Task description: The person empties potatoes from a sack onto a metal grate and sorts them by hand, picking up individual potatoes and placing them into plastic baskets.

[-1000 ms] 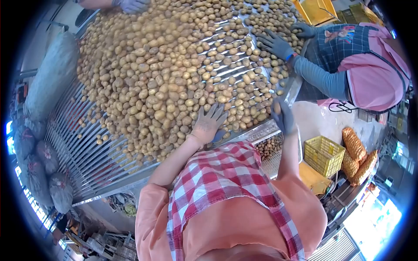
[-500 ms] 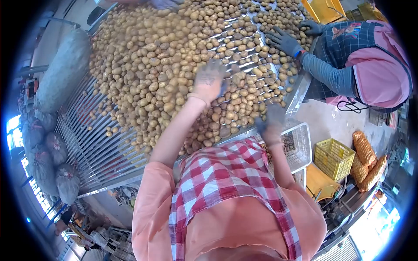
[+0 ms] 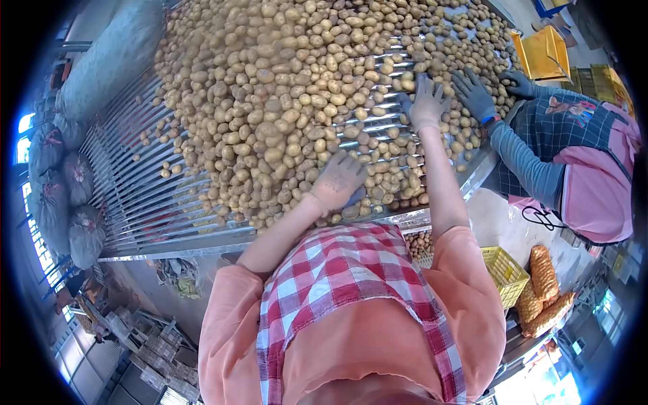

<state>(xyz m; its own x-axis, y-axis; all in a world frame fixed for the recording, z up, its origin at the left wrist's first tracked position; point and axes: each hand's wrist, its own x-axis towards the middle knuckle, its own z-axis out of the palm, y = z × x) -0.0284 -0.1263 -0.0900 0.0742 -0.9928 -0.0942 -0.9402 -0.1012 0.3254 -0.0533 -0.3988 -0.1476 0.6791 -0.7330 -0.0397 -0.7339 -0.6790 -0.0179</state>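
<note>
Potatoes (image 3: 270, 101) lie in a thick heap over a slatted metal sorting table (image 3: 145, 182). My left hand (image 3: 339, 181), in a light glove with dark fingertips, rests palm down on potatoes close to the table's front edge, fingers slightly apart. Farther out and to the right, my right hand (image 3: 426, 106) wears a similar glove. Its fingers are spread over potatoes beside bare metal slats, and I see nothing held in it. What lies under both palms is hidden.
A co-worker's grey-gloved hands (image 3: 474, 94) touch potatoes on the right. Filled sacks (image 3: 71, 179) line the left side. Below the front edge sits a crate with potatoes (image 3: 420, 244). A yellow crate (image 3: 503, 275) and orange net sacks (image 3: 543, 277) stand at the lower right.
My left hand has come back toward the front edge. My right hand has moved from above the front crate out over the potatoes. The whole view has shifted slightly.
</note>
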